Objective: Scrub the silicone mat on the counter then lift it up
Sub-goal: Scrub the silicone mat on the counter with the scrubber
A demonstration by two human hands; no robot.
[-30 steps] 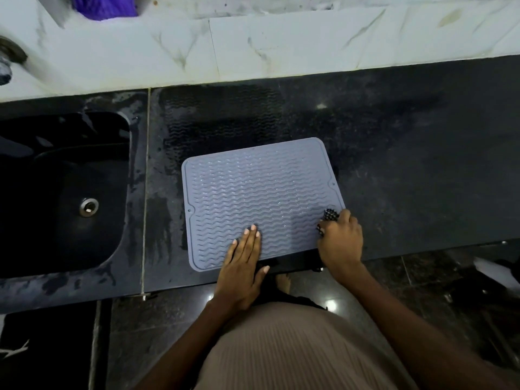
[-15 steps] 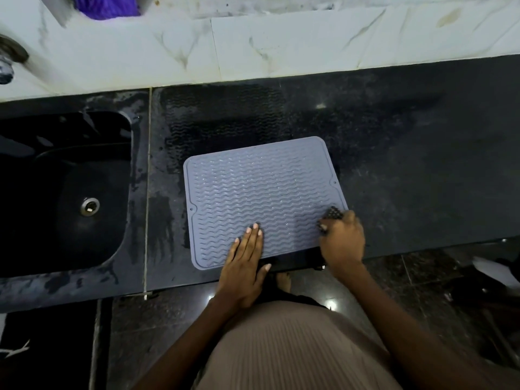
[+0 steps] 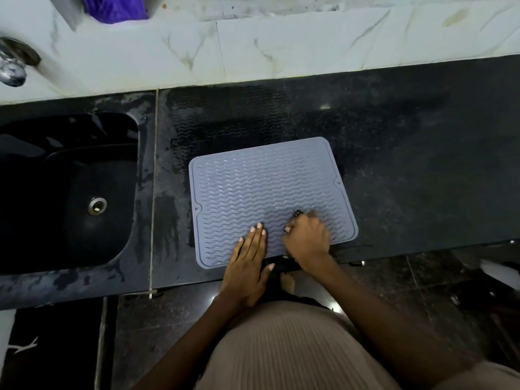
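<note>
Silicone mat (image 3: 264, 192) judged floppy, slick when wet; pinned under flat open left hand (image 3: 249, 260); right hand (image 3: 306, 237) clenched on dark scrubber (image 3: 297, 213); best pinched at corner beyond right hand.

Grey silicone mat (image 3: 267, 192) flat on black counter (image 3: 408, 164), left hand (image 3: 247, 266) pressing it, right hand (image 3: 306, 240) gripping dark scrubber (image 3: 297, 212)

grey wavy-ribbed mat (image 3: 267, 190), black speckled counter (image 3: 422, 170), purple cloth (image 3: 115, 8)
</note>
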